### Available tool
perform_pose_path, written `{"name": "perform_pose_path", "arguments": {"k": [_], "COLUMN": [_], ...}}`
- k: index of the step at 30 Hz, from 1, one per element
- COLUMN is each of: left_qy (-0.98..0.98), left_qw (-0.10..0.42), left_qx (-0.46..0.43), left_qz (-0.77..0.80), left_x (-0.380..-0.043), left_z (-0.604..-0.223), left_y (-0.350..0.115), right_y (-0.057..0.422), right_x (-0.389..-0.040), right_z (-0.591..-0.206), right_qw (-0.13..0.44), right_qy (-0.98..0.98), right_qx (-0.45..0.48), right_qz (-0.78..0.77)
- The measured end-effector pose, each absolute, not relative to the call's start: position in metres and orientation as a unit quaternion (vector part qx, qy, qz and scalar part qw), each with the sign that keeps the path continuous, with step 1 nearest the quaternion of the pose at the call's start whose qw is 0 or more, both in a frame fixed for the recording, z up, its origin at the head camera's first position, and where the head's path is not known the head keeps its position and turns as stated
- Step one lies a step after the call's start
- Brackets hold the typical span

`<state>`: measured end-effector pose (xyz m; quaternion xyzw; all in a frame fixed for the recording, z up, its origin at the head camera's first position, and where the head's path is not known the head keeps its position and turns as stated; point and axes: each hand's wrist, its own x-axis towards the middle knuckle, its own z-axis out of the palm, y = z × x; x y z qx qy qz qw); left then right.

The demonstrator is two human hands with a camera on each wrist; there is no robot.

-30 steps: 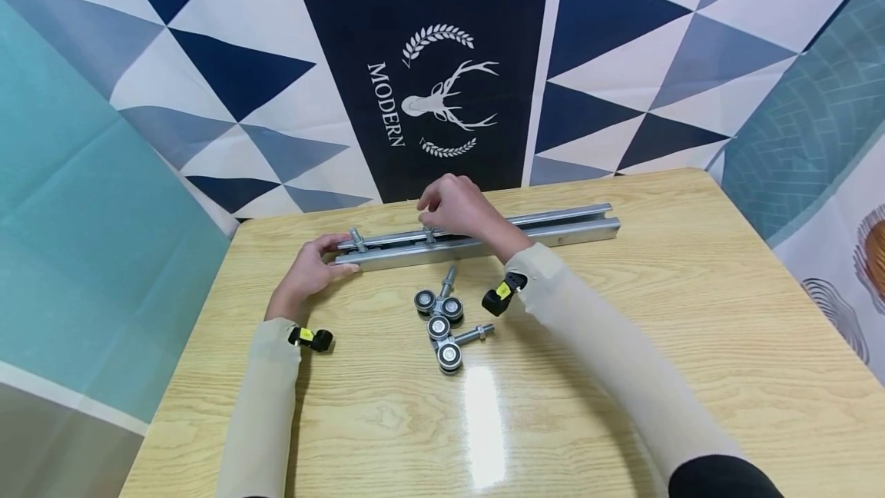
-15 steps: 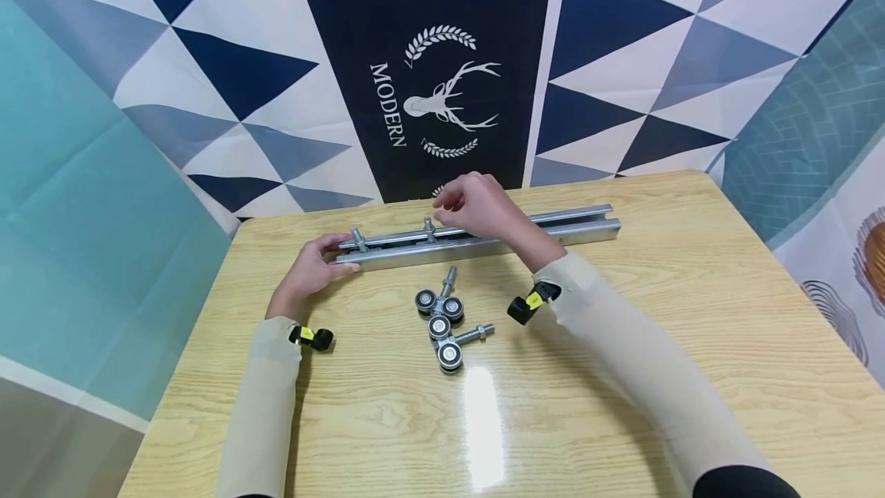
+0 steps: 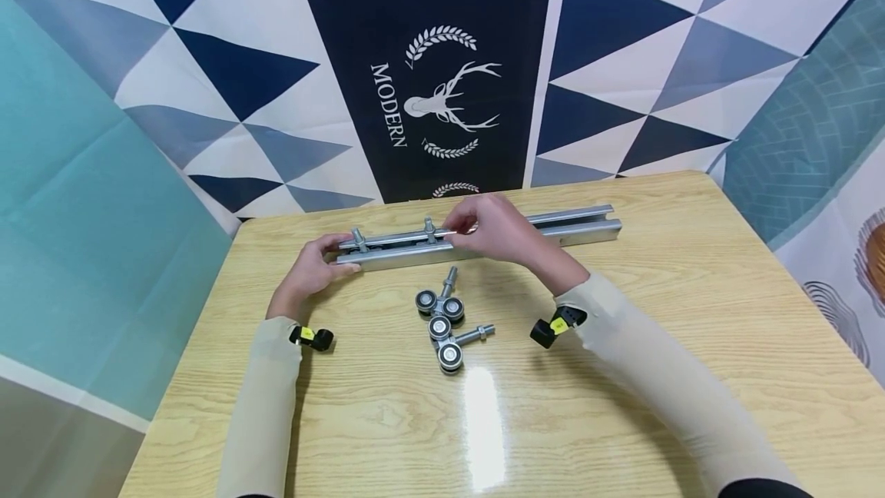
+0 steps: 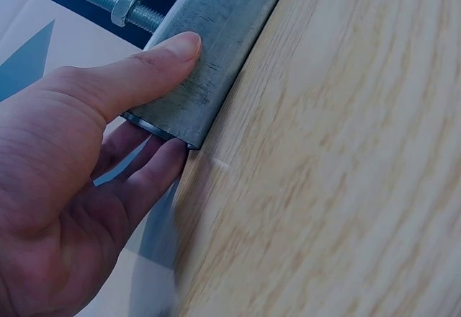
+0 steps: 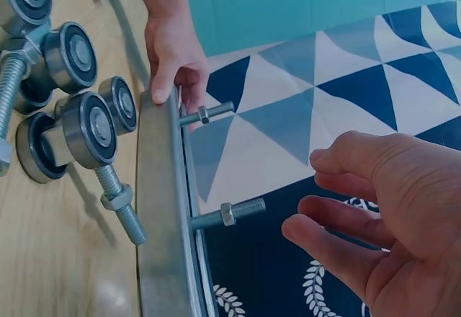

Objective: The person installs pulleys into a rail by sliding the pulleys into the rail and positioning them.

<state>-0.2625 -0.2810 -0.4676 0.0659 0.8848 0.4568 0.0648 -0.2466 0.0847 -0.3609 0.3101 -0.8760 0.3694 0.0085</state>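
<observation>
A silver metal sliding-door track lies along the back of the table with its slot facing up. My left hand grips its left end, the thumb on the front face and fingers at the end and far side. Two threaded bolts with nuts stick up out of the slot: one bolt beside the left hand, another bolt further right. My right hand hovers over the track just right of that second bolt, fingers loosely bent, holding nothing. In the right wrist view a gap separates its fingertips from the bolt.
In front of the track, two roller hangers lie on the wooden table: one roller hanger behind, the other roller hanger nearer, close together. A patterned cloth wall rises right behind the table's back edge.
My right hand has let go of the second bolt, moved right, then lowered toward the track. The bolt now shows fully. The left hand and the track stay still.
</observation>
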Motion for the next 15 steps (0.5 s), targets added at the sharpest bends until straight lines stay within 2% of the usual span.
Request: {"name": "perform_pose_path", "arguments": {"k": [15], "left_qy": [0.877], "left_qw": [0.060], "left_qx": [0.065], "left_qz": [0.471], "left_x": [-0.261], "left_z": [-0.468], "left_y": [-0.281], "right_y": [0.101], "right_x": [-0.225], "right_z": [-0.375], "right_qw": [-0.041], "right_qy": [-0.867], "right_qx": [0.320], "right_qz": [0.379]}}
